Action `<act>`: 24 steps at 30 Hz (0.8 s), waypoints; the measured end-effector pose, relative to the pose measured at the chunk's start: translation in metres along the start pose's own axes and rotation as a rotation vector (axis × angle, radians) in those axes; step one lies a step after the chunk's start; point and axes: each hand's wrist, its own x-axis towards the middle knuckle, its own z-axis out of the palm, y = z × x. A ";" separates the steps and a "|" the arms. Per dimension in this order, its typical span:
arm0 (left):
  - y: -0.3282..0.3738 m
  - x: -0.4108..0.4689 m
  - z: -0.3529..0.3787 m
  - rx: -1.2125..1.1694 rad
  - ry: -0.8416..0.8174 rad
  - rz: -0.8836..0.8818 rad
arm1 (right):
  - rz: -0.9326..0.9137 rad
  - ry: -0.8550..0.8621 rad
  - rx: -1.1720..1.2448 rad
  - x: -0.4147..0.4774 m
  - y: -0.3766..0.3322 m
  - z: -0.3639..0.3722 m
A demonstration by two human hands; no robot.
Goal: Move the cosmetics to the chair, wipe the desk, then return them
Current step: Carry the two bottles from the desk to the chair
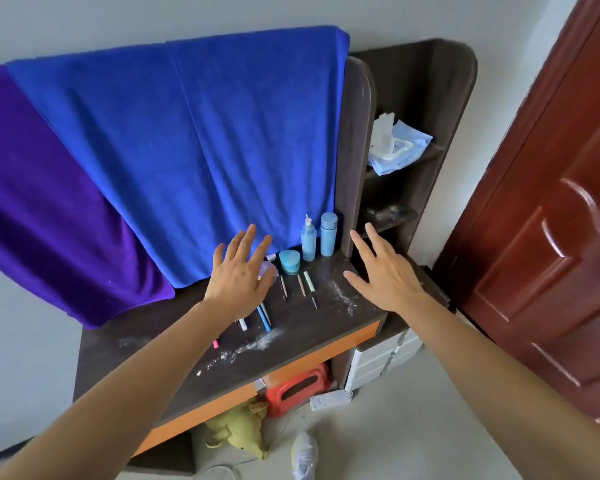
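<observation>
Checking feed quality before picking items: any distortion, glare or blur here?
Head view: wide-angle bending tilts the desk and door; light soft and even, shadows faint; mild sheen on the door panels; slightly soft overall, yet left hand, right hand and blue pens read clearly.

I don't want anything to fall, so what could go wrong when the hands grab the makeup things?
The pump bottle and the round bottle stand close together, so the right hand, nearest them, could tip both. The thin pens lie loose and might roll off the desk. The white powder could smear onto anything dragged through it.
</observation>
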 end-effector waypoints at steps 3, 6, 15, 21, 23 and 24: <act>-0.008 0.032 0.044 -0.047 -0.069 -0.015 | 0.010 -0.059 0.039 0.034 0.010 0.033; -0.017 0.068 0.085 -0.148 -0.156 -0.026 | 0.011 -0.144 0.119 0.071 0.018 0.058; -0.027 0.164 0.190 -0.469 -0.363 -0.180 | 0.148 -0.255 0.389 0.172 0.039 0.118; -0.023 0.199 0.237 -0.570 -0.378 -0.227 | 0.235 -0.220 0.625 0.216 0.046 0.163; -0.020 0.207 0.247 -0.636 -0.360 -0.281 | 0.258 -0.176 0.725 0.223 0.045 0.175; -0.019 0.211 0.252 -0.670 -0.353 -0.316 | 0.261 -0.152 0.763 0.226 0.046 0.181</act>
